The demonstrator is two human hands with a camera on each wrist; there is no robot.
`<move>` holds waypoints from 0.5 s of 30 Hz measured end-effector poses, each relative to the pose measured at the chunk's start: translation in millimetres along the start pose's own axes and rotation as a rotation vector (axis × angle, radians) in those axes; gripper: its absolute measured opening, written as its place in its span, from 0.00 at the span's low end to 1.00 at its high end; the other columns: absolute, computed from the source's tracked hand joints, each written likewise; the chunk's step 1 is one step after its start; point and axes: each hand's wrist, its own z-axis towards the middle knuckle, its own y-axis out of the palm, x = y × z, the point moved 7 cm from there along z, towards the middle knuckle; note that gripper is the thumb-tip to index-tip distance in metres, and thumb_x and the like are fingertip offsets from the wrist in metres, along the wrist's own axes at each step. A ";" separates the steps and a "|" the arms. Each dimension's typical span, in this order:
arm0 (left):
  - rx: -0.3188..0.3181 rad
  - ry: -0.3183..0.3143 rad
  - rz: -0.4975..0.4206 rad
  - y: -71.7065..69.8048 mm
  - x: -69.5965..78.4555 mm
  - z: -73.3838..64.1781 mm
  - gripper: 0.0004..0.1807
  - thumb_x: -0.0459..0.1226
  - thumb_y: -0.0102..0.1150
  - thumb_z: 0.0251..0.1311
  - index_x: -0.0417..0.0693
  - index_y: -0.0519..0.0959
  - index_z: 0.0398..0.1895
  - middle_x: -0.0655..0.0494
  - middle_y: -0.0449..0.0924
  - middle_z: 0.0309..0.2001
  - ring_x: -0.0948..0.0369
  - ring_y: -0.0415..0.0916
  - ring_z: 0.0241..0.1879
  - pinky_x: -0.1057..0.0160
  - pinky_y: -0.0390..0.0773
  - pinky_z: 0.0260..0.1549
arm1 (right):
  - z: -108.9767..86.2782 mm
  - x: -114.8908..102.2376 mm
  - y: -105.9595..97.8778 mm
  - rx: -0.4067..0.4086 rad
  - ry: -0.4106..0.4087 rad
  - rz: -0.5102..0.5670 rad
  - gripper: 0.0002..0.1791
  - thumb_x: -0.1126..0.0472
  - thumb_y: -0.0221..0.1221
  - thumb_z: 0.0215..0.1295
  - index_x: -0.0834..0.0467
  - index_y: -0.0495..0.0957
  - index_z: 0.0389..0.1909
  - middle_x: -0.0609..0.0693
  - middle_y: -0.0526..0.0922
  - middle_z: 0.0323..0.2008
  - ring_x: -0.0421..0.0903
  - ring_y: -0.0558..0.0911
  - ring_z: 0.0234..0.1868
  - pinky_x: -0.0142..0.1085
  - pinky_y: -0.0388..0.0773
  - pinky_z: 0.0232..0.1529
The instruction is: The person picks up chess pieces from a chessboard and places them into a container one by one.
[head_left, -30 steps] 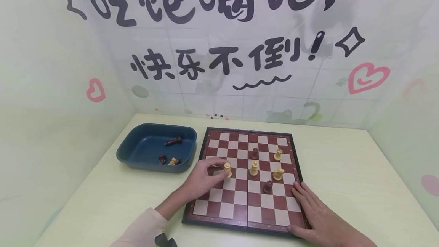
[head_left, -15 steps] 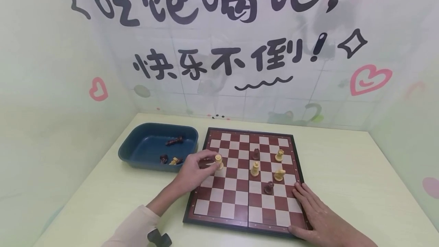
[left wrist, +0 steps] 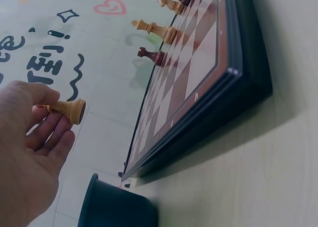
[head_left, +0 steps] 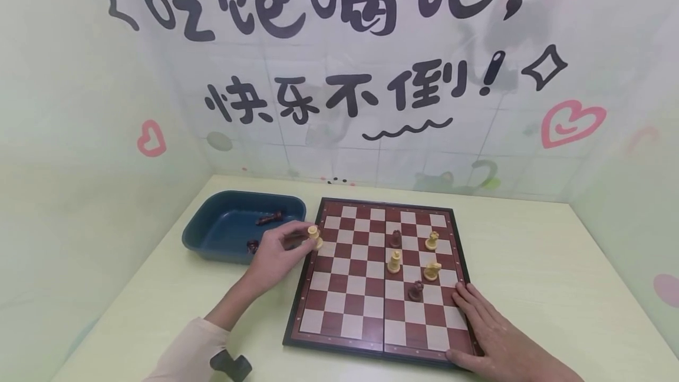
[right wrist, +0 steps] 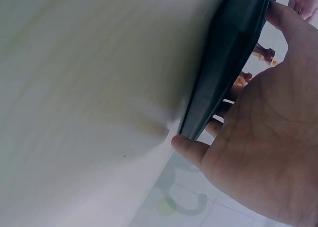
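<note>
My left hand pinches a cream chess rook between thumb and fingers, over the left edge of the chessboard. In the left wrist view the rook is tilted on its side, its dark underside showing, apart from the board. Its top is mostly hidden by the fingers. My right hand rests along the board's right edge with fingers extended and thumb at the near corner. On the board's right half stand a cream knight, two other cream pieces and two dark pieces.
A blue tray stands left of the board, partly behind my left hand. In it lie dark chess pieces. A printed sheet hangs behind the pale table.
My left hand has carried the rook leftward and away from me, from the board's left-middle squares to its left edge. My right hand stays in place on the board.
</note>
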 end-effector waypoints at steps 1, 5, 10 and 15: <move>0.006 0.005 0.000 -2.8 0.0 -0.1 0.14 0.33 0.69 0.65 0.38 0.84 0.52 0.49 0.83 0.47 0.54 0.83 0.48 0.64 0.82 0.47 | 0.0 -0.1 -0.1 0.000 0.003 0.001 0.57 0.26 0.60 0.60 0.62 0.58 0.77 0.58 0.58 0.76 0.56 0.59 0.74 0.54 0.73 0.61; 0.043 0.026 -0.007 -14.6 -1.0 0.1 0.13 0.29 0.69 0.63 0.35 0.83 0.51 0.47 0.83 0.45 0.52 0.83 0.47 0.64 0.82 0.47 | -0.1 -0.7 -1.0 0.012 0.000 -0.002 0.57 0.26 0.60 0.60 0.62 0.58 0.77 0.57 0.59 0.76 0.55 0.60 0.74 0.53 0.74 0.61; 0.077 0.011 -0.014 -27.7 -6.1 -0.5 0.14 0.25 0.68 0.61 0.32 0.83 0.50 0.43 0.84 0.46 0.52 0.83 0.47 0.67 0.82 0.46 | -0.6 -0.3 0.0 0.004 0.008 -0.001 0.57 0.25 0.59 0.61 0.62 0.59 0.76 0.57 0.59 0.76 0.55 0.59 0.75 0.53 0.73 0.61; 0.105 -0.012 -0.026 -40.0 -10.5 -1.3 0.16 0.25 0.68 0.62 0.30 0.81 0.53 0.40 0.82 0.48 0.53 0.82 0.49 0.68 0.81 0.47 | -0.6 -0.5 0.1 0.001 0.005 -0.002 0.57 0.26 0.59 0.61 0.62 0.58 0.77 0.57 0.58 0.76 0.55 0.59 0.75 0.54 0.73 0.62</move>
